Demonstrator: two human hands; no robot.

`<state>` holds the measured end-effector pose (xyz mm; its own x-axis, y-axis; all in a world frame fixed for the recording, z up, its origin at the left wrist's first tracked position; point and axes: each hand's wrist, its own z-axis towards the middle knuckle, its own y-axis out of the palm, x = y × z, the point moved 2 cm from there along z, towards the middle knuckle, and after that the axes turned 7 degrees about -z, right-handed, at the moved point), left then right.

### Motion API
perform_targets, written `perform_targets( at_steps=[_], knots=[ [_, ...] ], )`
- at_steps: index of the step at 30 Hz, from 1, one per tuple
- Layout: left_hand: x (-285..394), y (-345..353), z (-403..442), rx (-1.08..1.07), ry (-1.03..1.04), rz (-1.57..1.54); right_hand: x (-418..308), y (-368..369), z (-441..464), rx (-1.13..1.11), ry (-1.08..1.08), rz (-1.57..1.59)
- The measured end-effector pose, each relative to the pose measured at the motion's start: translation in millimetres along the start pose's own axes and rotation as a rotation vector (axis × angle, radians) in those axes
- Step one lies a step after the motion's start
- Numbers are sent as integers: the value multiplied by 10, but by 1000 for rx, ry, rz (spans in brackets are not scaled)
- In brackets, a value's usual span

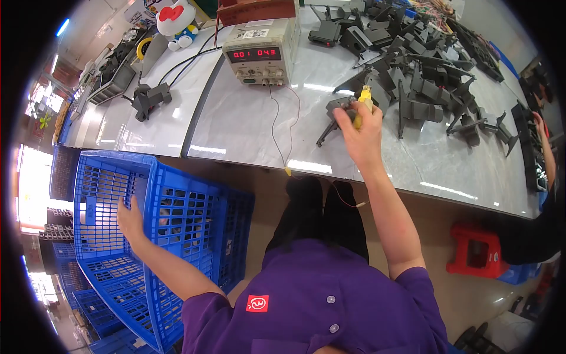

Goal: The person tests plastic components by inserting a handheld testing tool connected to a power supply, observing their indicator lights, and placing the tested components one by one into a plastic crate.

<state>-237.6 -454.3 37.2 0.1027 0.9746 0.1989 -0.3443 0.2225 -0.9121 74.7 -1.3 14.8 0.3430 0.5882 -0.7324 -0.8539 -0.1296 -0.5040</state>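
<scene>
My right hand (361, 127) is closed round a yellow tool (365, 99) above the table's front part. Its fingers also touch a dark grey plastic part (337, 108), whose leg reaches down to the tabletop. My left hand (131, 219) is inside the tall blue crate (154, 200), fingers apart, with nothing in it. To the left of my right hand is the power supply (259, 56) with red digits; thin wires (277, 124) run from it to a yellow connector (288, 171) at the table edge.
A heap of dark grey parts (413, 76) covers the back right of the table (236, 135). Another grey part (148, 100) lies at the left, near a plush toy (177, 26). At the far right are a red stool (474, 251) and another person's hand (539, 124).
</scene>
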Motion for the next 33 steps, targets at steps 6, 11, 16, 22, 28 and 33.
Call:
perform_targets(
  at_steps=[6,11,16,22,28,33],
  knots=[
    [2033,-332,-926,-521,153,-1347,-310,-596,-141,-544,28,579],
    [2847,178,-1880,-1884,-119,-1392,-377,-871,-230,-925,-171,938],
    [3034,45,-2353,-2248,-629,-1761,-461,-944,-208,-524,160,695],
    [3027,95,-2058,-1916,-781,-2231,-224,-969,-210,-80,269,683],
    [3103,-37,-2079,-1781,-752,-2151,-547,-822,-633,-391,135,541],
    [3193,39,-2072,-1827,-827,-2182,-748,-817,-730,-427,-106,311]
  ],
)
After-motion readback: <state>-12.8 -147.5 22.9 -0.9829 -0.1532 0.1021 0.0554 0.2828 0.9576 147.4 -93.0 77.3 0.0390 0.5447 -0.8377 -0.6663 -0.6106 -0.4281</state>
